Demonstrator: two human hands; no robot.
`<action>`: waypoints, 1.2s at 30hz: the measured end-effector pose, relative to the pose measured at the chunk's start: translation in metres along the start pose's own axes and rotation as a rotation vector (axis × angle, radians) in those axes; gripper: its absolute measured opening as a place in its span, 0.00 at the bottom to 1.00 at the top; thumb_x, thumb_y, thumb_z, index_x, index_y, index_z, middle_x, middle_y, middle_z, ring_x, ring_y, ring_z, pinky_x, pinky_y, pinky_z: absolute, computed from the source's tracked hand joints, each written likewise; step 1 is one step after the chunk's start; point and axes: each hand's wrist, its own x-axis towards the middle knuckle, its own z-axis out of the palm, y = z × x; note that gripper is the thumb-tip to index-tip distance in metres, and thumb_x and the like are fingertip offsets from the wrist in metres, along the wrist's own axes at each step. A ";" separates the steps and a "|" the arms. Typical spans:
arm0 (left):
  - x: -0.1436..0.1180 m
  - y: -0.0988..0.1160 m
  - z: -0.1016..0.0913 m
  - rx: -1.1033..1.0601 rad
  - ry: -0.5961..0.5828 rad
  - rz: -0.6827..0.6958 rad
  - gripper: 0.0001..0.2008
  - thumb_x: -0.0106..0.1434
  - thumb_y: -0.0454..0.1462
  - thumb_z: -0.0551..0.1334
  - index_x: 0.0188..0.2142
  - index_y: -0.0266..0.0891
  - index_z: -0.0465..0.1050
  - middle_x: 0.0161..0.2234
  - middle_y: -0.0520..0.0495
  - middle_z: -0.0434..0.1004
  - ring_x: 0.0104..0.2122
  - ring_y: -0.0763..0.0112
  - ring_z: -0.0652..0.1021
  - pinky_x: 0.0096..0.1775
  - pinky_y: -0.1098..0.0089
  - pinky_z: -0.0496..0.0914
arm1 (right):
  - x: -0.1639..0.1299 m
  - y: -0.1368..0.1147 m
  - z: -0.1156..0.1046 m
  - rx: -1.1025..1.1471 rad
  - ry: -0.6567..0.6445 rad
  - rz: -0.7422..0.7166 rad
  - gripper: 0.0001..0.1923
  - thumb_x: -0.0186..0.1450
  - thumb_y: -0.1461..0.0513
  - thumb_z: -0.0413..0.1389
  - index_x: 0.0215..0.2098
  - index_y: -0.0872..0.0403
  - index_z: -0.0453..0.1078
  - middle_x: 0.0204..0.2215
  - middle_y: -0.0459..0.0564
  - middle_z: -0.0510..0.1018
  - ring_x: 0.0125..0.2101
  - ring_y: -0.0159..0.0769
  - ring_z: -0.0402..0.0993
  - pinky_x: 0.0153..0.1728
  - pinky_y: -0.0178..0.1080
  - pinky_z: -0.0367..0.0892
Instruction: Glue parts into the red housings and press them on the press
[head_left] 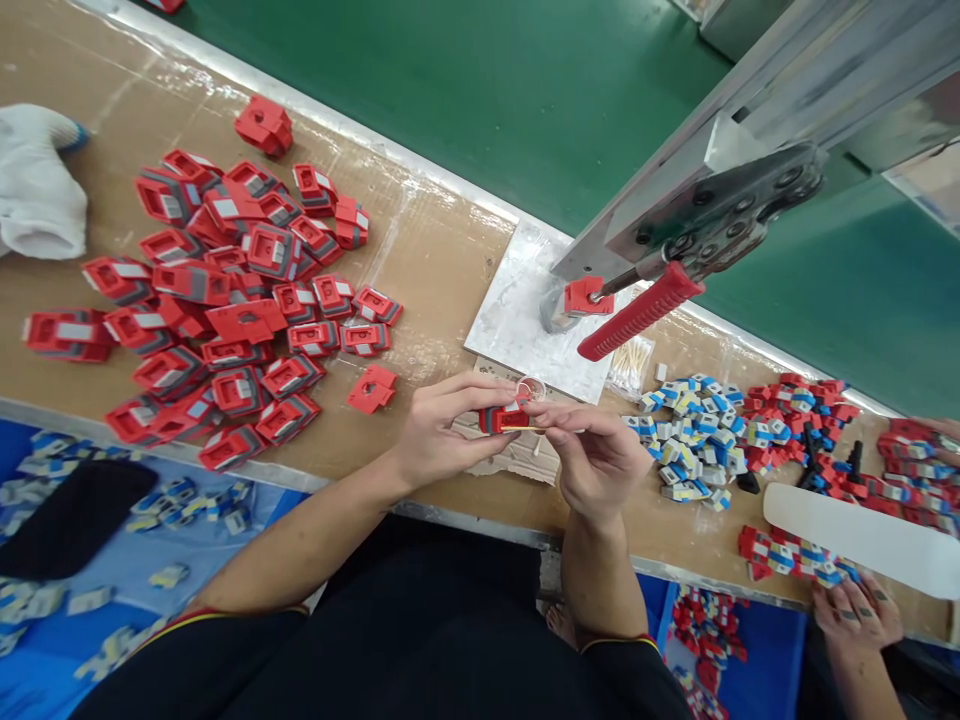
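Observation:
My left hand is closed around the side of a small red and dark grey plastic part. Against its near face, my right hand pinches a thin yellowish-stemmed cotton swab; the fingers hide some of the stick. Just behind the part is a small round clear cup, partly covered by the hands. A flat red plastic piece lies on the table left of my hands. Beyond them, a red-handled toggle clamp stands over a metal plate, with a red piece under its tip.
Many red-grey parts are heaped on the left, near a white glove. Cotton swabs and blue-white pieces lie right. A co-worker's hand is at far right. Blue bins sit below the table edge.

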 end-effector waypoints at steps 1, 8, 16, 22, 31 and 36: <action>0.000 0.000 0.000 0.007 -0.001 0.002 0.20 0.59 0.30 0.76 0.50 0.41 0.83 0.44 0.41 0.87 0.43 0.63 0.88 0.46 0.69 0.83 | 0.000 0.000 0.000 -0.002 -0.002 -0.001 0.07 0.69 0.67 0.65 0.42 0.49 0.78 0.32 0.46 0.87 0.36 0.42 0.89 0.39 0.44 0.86; -0.001 0.000 -0.001 0.036 -0.001 -0.002 0.18 0.59 0.31 0.76 0.50 0.41 0.83 0.43 0.42 0.87 0.41 0.64 0.87 0.45 0.69 0.83 | 0.003 -0.001 -0.008 -0.089 -0.028 -0.080 0.10 0.69 0.70 0.63 0.44 0.48 0.77 0.33 0.45 0.87 0.37 0.41 0.89 0.39 0.42 0.87; -0.001 0.000 -0.001 0.092 0.005 0.032 0.18 0.59 0.30 0.75 0.49 0.41 0.83 0.43 0.43 0.87 0.40 0.66 0.87 0.44 0.71 0.83 | 0.009 -0.008 -0.010 -0.242 -0.070 -0.202 0.11 0.69 0.71 0.62 0.45 0.49 0.78 0.32 0.47 0.87 0.36 0.42 0.89 0.37 0.43 0.87; -0.001 -0.001 -0.003 0.123 -0.015 0.079 0.20 0.60 0.30 0.74 0.52 0.44 0.82 0.43 0.44 0.87 0.41 0.65 0.87 0.43 0.70 0.83 | 0.010 -0.015 -0.001 -0.270 -0.118 -0.279 0.14 0.68 0.72 0.61 0.48 0.49 0.78 0.32 0.47 0.87 0.36 0.43 0.89 0.35 0.43 0.86; 0.000 0.002 -0.002 0.172 -0.001 0.077 0.18 0.59 0.31 0.74 0.49 0.44 0.83 0.39 0.47 0.86 0.35 0.70 0.86 0.37 0.74 0.82 | 0.011 -0.012 -0.013 -0.417 -0.111 -0.308 0.15 0.68 0.71 0.63 0.48 0.48 0.78 0.32 0.47 0.87 0.34 0.42 0.88 0.34 0.42 0.84; 0.000 0.002 -0.003 0.188 0.017 0.067 0.14 0.59 0.31 0.75 0.46 0.41 0.83 0.38 0.46 0.86 0.34 0.70 0.86 0.37 0.74 0.82 | 0.012 -0.012 -0.025 -0.324 -0.032 -0.275 0.14 0.68 0.71 0.62 0.47 0.48 0.79 0.31 0.46 0.87 0.35 0.41 0.86 0.34 0.43 0.82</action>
